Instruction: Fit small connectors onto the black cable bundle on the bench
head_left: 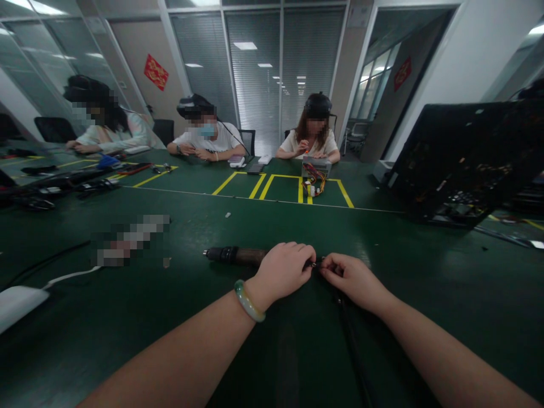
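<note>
An electric screwdriver with a dark, round body lies across the green table, its bit end to the left. My left hand is closed round its rear part, a green bangle on the wrist. Close by on the right, my right hand pinches a small dark cable plug at the screwdriver's rear end. Whether the plug sits in the socket is hidden by my fingers. A thick black cable runs from under my right hand towards me.
A large black panel stands tilted at the right. On the left lie a white box with a cord and several dark cables. Across the table sit three people; one handles a metal power supply unit. Yellow tape marks the far side.
</note>
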Motion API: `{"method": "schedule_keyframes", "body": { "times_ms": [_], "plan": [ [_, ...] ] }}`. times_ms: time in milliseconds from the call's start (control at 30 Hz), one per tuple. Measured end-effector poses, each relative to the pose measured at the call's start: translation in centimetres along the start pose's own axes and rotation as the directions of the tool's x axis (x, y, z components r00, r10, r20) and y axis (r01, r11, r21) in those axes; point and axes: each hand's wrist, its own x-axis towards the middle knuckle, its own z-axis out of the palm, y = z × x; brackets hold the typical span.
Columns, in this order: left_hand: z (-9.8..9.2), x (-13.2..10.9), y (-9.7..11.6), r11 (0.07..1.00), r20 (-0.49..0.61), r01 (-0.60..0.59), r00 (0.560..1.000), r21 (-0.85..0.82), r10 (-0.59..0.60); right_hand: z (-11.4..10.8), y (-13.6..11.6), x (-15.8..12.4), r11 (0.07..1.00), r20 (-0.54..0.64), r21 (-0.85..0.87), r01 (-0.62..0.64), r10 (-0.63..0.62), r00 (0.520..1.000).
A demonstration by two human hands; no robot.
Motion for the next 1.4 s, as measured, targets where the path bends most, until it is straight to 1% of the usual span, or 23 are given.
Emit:
{"method": "schedule_keyframes", "body": {
  "times_ms": [200, 400, 533, 800, 1167, 1400],
  "plan": [
    [0.0, 0.06, 0.0, 1.0, 0.008, -0.005, 1.0, 0.026, 0.005, 0.0, -0.22, 0.02, 1.0, 0.009, -0.019, 0.004, -0.003, 1.0],
    [0.35, -0.07, -0.35, 1.0, -0.027, -0.026, 0.999, -0.006, 0.025, -0.04, -0.27, 0.04, 0.999, 0.022, -0.035, -0.015, 0.016, 1.0],
    [0.49, -0.07, -0.39, 1.0, -0.033, -0.014, 0.999, 0.001, 0.014, 0.02, -0.06, 0.04, 1.0, 0.024, -0.029, -0.011, 0.012, 1.0],
    [0.15, -0.15, -0.16, 1.0, -0.033, 0.003, 0.999, 0.019, -0.002, 0.12, 0.27, 0.14, 1.0, 0.027, -0.022, -0.003, 0.004, 1.0],
    [0.11, -0.09, -0.12, 1.0, -0.029, -0.005, 1.0, 0.007, 0.005, 0.14, -0.11, 0.18, 1.0, 0.005, -0.016, 0.002, -0.002, 1.0],
    [0.04, -0.12, -0.02, 1.0, -0.038, 0.003, 0.999, 0.001, -0.003, -0.05, -0.32, 0.1, 1.0, 0.02, -0.017, -0.002, 0.002, 1.0]
  ]
}}
